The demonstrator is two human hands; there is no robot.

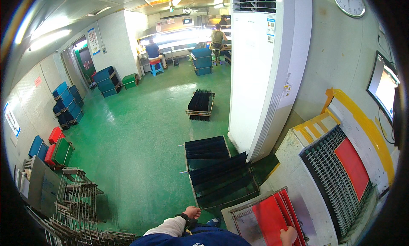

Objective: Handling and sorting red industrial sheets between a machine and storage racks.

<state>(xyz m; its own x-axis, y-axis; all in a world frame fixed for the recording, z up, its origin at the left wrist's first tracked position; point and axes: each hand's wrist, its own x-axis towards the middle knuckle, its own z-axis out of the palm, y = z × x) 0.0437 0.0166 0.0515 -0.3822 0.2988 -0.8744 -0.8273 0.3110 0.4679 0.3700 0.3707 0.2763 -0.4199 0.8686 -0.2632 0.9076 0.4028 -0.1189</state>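
Note:
My left hand (192,212) hangs low near my body above the green floor, fingers curled loosely, a dark watch on its wrist; nothing shows in it. My right hand (288,235) sits at the bottom edge, fingers on the near end of a red flat sheet (268,218) that lies in a metal rack (243,209) with other red sheets. Only the fingertips of that hand show.
A black slotted tray (330,173) with a red panel (352,165) lies on the white bench at right. Racks of dark panels (217,173) stand on the floor ahead. A tall white air-conditioner cabinet (266,71) rises behind them. Wire racks (76,199) stack at left; people work far back.

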